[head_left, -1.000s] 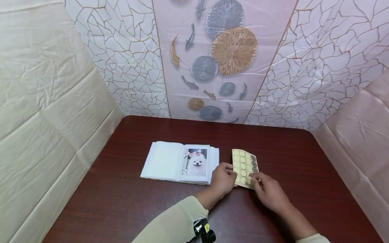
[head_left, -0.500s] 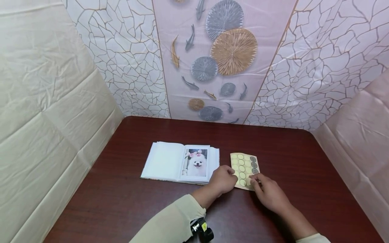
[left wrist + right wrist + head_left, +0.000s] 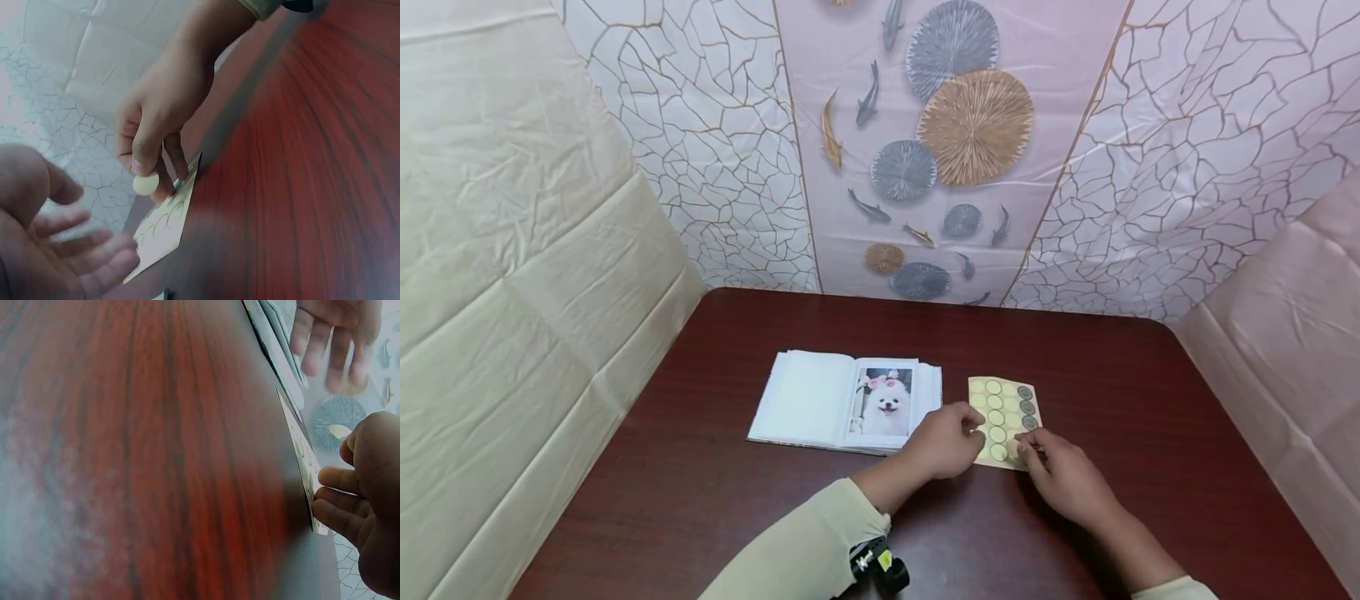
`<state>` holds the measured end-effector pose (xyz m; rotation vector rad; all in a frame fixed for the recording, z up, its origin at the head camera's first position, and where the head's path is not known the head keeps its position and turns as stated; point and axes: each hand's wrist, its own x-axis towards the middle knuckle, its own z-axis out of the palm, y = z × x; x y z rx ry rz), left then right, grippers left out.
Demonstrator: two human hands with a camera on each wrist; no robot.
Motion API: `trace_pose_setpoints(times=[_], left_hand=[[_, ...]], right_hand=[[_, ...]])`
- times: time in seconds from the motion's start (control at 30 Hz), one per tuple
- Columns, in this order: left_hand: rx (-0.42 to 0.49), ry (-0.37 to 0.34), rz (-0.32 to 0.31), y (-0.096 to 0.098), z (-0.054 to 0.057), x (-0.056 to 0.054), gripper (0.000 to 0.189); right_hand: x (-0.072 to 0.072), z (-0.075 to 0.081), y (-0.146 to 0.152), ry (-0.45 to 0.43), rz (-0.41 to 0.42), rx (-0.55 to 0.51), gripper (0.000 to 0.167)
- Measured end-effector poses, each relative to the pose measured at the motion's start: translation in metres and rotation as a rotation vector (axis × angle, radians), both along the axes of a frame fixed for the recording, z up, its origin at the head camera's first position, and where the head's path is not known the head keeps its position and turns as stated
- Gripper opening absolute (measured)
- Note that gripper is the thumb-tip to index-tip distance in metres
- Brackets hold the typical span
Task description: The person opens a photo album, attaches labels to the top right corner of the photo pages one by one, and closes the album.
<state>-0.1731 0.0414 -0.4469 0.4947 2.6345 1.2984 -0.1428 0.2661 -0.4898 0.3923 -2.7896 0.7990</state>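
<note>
A cream sheet of round stickers (image 3: 996,404) lies on the dark red table, with a column of dark circles along its right side. My right hand (image 3: 1063,471) pinches one pale round sticker (image 3: 145,184) between thumb and forefinger, just over the sheet's near right corner. In the right wrist view its other fingers (image 3: 340,509) reach down to the sheet. Held off the sheet's left edge is my left hand (image 3: 951,437), its fingers relaxed and parted in the left wrist view, with nothing in them. The sheet's lower left part is hidden behind it.
Left of the sheet, an open photo album (image 3: 808,396) shows a blank page and a photo of a white dog (image 3: 886,404). My left hand overlaps its right corner in the head view. Patterned cloth (image 3: 737,167) hangs behind the table (image 3: 737,525).
One second ago my left hand held the sheet's edge, and the sheet was tilted. It has let go and drawn back left; the sheet lies flatter. My right hand stays almost still.
</note>
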Motion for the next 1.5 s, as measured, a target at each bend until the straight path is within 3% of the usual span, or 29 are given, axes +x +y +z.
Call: trace_pose_setpoints(times=[0.13, 0.3, 0.4, 0.5, 0.63, 1.17, 1.5], left_hand=[[-0.028, 0.096, -0.11, -0.014, 0.0, 0.002, 0.022], [-0.203, 0.329, -0.221, -0.034, -0.001, 0.006, 0.023], [-0.277, 0.428, -0.277, -0.044, 0.0, 0.007, 0.025], [-0.311, 0.489, -0.311, -0.054, 0.0, 0.008, 0.026], [-0.346, 0.558, -0.305, -0.065, -0.001, 0.009, 0.025], [-0.499, 0.559, -0.251, -0.103, -0.019, 0.016, 0.036], [-0.572, 0.509, -0.284, -0.107, -0.03, 0.021, 0.043]], right_hand=[[0.0, 0.001, 0.0, 0.005, 0.003, -0.012, 0.012], [-0.001, 0.002, 0.0, 0.044, -0.005, -0.008, 0.011], [-0.001, 0.002, -0.001, 0.08, -0.012, -0.006, 0.011], [-0.002, 0.004, -0.002, 0.112, -0.011, -0.001, 0.012], [-0.004, 0.008, -0.003, 0.141, -0.011, 0.019, 0.013], [-0.014, 0.012, -0.008, 0.269, -0.033, 0.127, 0.009], [-0.02, 0.016, -0.014, 0.286, 0.0, 0.162, 0.009]])
